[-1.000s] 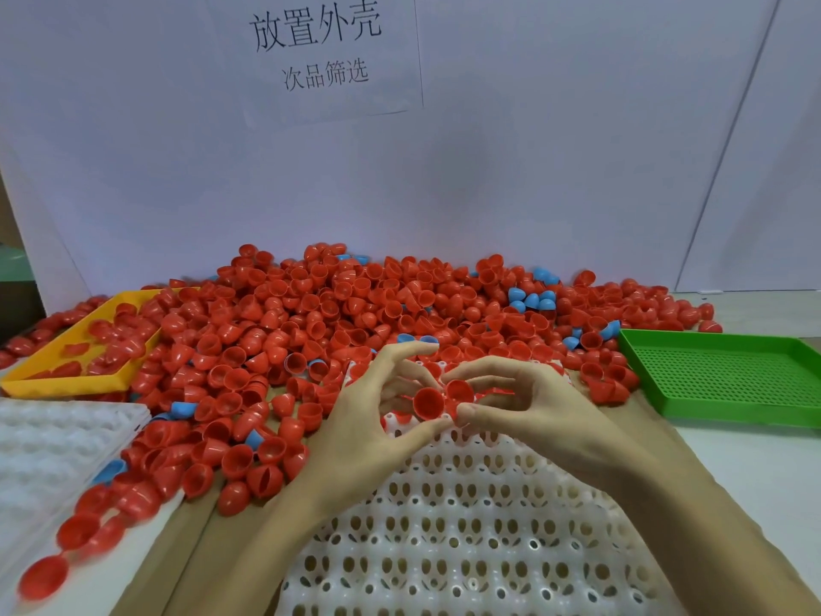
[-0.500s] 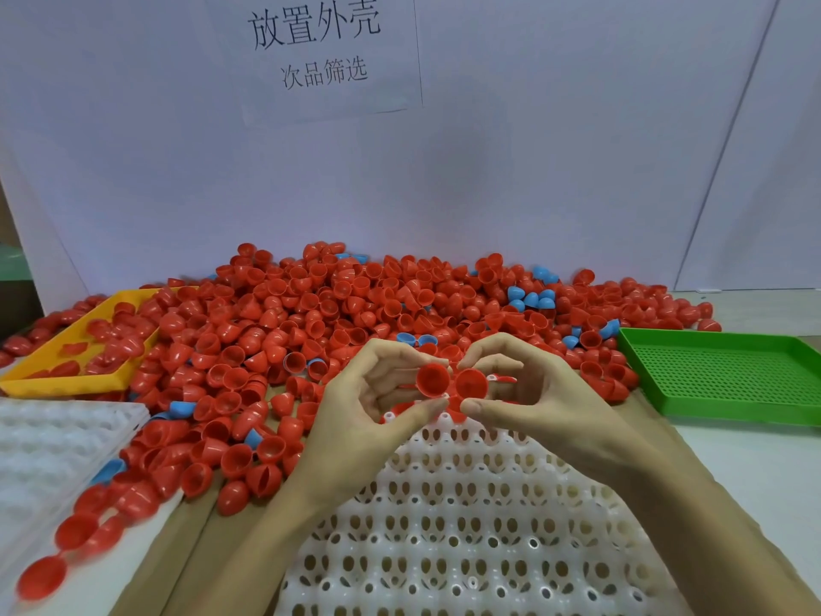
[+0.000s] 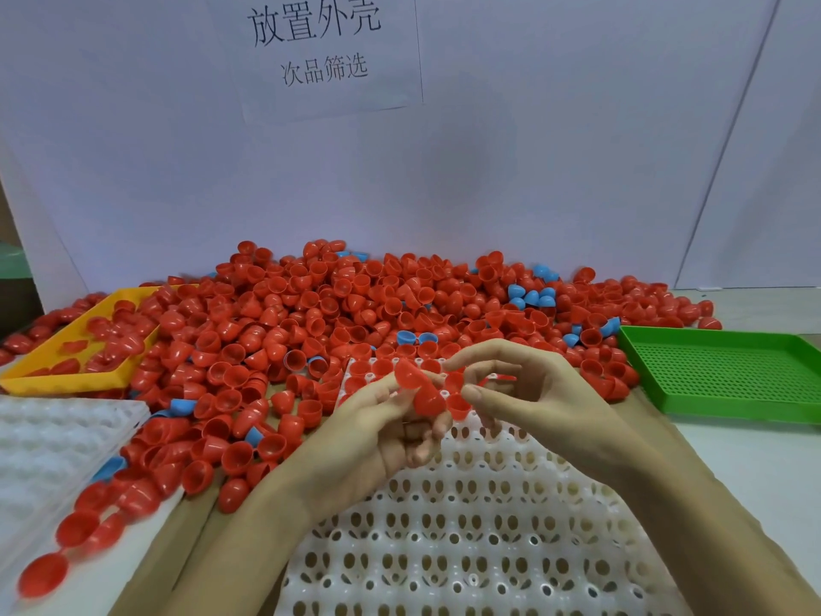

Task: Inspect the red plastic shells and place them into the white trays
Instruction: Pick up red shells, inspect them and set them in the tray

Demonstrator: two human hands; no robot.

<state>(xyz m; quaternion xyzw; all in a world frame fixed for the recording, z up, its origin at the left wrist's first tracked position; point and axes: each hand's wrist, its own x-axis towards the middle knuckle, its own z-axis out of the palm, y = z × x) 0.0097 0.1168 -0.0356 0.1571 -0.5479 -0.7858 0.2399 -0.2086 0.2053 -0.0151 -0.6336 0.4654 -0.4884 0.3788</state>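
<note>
Since a moment ago both hands have turned and drawn slightly apart, and the shell in the left hand (image 3: 377,420) now shows its domed outside rather than its open mouth. That hand grips a red shell (image 3: 420,386) between thumb and curled fingers, tilted, just above the far end of the white tray (image 3: 488,549). Just beside it, touching or nearly so, a second red shell (image 3: 458,404) sits at the thumb tip of the right hand (image 3: 542,402), which pinches it; motion blur hides exactly how the fingers close. Behind the white tray the heap of red shells (image 3: 311,322) spreads wide, with a few blue shells (image 3: 531,297) mixed in. Left of the white tray lies a second white tray (image 3: 49,442), and beyond that a yellow tray (image 3: 53,380) holding some shells. Right of the white tray stands a green perforated tray (image 3: 728,371). A paper sign (image 3: 315,42) hangs on the wall behind the heap.
</note>
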